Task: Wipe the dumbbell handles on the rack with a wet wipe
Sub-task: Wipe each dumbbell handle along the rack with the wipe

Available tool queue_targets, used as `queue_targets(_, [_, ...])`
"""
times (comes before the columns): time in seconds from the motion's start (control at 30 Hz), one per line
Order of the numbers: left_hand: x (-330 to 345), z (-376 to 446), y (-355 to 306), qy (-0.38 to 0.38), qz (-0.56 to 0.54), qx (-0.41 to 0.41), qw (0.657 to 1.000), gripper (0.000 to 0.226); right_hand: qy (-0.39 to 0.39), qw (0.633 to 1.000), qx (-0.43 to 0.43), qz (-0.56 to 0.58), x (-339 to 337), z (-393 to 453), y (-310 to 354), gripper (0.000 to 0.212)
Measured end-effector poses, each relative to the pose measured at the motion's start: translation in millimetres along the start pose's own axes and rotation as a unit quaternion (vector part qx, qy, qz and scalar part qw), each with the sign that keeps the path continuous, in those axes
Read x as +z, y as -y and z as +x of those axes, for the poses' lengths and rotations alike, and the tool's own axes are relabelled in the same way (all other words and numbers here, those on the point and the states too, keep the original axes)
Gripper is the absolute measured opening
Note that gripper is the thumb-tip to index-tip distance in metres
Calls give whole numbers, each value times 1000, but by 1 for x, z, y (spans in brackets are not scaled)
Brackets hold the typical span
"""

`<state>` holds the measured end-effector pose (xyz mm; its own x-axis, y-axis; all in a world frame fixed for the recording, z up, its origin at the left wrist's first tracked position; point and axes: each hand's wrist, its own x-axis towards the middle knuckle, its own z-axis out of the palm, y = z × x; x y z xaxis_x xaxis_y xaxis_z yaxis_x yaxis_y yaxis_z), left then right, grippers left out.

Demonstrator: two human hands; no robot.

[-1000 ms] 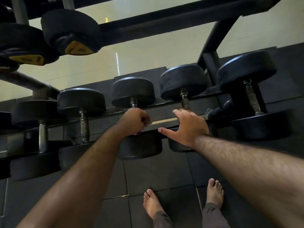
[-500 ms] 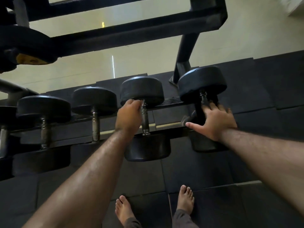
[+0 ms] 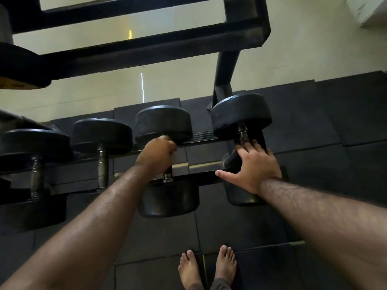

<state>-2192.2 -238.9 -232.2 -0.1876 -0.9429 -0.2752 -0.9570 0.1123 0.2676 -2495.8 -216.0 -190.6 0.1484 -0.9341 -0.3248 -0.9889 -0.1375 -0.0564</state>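
Dumbbell handles run along the lower tier of the rack (image 3: 201,141), four dumbbells in a row. Your left hand (image 3: 156,156) is curled round the handle of the third dumbbell (image 3: 165,126), with a pale scrap that may be the wet wipe (image 3: 174,152) showing at your fingers. Your right hand (image 3: 254,168) lies flat, fingers spread, across the handle of the rightmost dumbbell (image 3: 240,114). Your bare feet (image 3: 207,266) stand on the dark floor mats (image 3: 335,132) below.
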Motion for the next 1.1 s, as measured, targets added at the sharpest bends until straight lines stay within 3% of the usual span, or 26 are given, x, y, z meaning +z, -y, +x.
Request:
queue_targets(0.07, [9, 6, -4, -15, 94, 29, 995, 26, -3, 1000, 1, -1, 0, 0, 1, 129])
queue_targets(0.13, [22, 6, -7, 99, 159, 91, 978, 21, -5, 1000, 3, -2, -1, 0, 2, 129])
queue_targets(0.23, [12, 1, -12, 280, 128, 91, 947, 21, -7, 1000, 4, -5, -1, -1, 4, 128])
queue_targets(0.3, [5, 7, -11, 273, 81, 88, 955, 26, -6, 1000, 5, -7, -1, -1, 5, 127])
queue_targets(0.37, [2, 15, -11, 145, 124, 112, 975, 29, -9, 1000, 2, -13, -1, 0, 5, 128])
queue_targets(0.43, [7, 15, -12, 44, 199, 106, 973, 27, -13, 1000, 2, -16, -1, 0, 6, 128])
queue_targets(0.47, [10, 14, -15, 52, 233, 107, 965, 25, -15, 1000, 3, -18, -1, 0, 6, 127])
queue_targets(0.53, [18, 8, -18, 142, 265, 146, 942, 25, -17, 1000, 1, -24, -1, 0, 7, 125])
queue_targets(0.6, [14, 2, -11, 250, 192, 164, 935, 25, -19, 999, -1, -28, 0, 0, 7, 124])
queue_targets(0.67, [1, -5, 9, 279, 56, 156, 946, 27, -21, 999, 0, -28, -1, 0, 7, 124])
queue_targets(0.7, [-6, -9, 21, 233, -10, 141, 962, 27, -22, 999, 1, -28, -1, 0, 7, 124])
queue_targets(0.77, [-11, -16, 46, 32, -103, 91, 990, 26, -19, 999, 3, -29, -1, 0, 7, 124])
queue_targets(0.83, [-4, -22, 50, -154, -139, 17, 978, 26, -17, 999, 2, -31, -2, 0, 8, 124])
queue_targets(0.9, [11, -20, 38, -190, -145, -23, 971, 27, -19, 999, 2, -30, -3, -1, 9, 123])
queue_targets(1.0, [26, -17, 34, -131, -148, 3, 980, 27, -21, 999, 2, -35, -3, 0, 8, 122])
queue_targets(1.03, [26, -18, 39, -80, -164, 33, 983, 25, -20, 999, 2, -37, -2, 0, 8, 123])
queue_targets(1.1, [12, -23, 52, 109, -171, 79, 976, 22, -19, 999, 3, -36, -1, -1, 8, 124])
